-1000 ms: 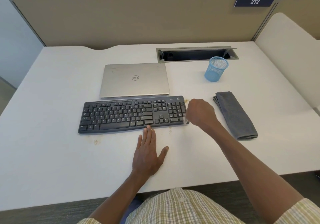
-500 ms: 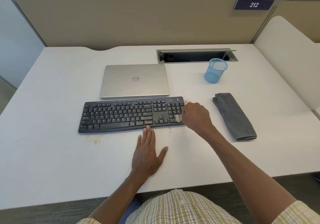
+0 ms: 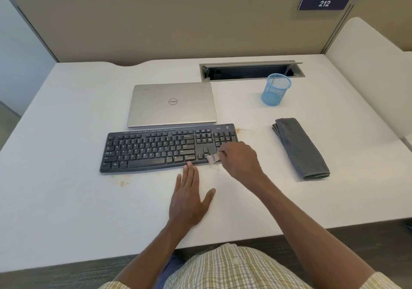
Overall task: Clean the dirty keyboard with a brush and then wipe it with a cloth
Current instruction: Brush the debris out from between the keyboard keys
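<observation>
A black keyboard (image 3: 156,148) lies across the white desk (image 3: 66,199). My right hand (image 3: 239,159) is curled over its right end and grips a small brush (image 3: 213,158), whose pale bristles touch the keys near the arrow cluster. My left hand (image 3: 189,197) lies flat on the desk just in front of the keyboard, fingertips at its front edge. A folded grey cloth (image 3: 299,148) rests on the desk to the right, apart from both hands. Brown crumbs (image 3: 242,130) lie by the keyboard's top right corner and in front of it (image 3: 123,184).
A shut silver laptop (image 3: 171,104) sits directly behind the keyboard. A blue mesh pen cup (image 3: 276,89) stands at the back right, beside an open cable slot (image 3: 249,71) in the desk. A beige partition closes the back, a white panel the right side.
My right hand with the brush has moved left from the keyboard's right edge onto the keys near the arrow cluster. The left hand has stayed put.
</observation>
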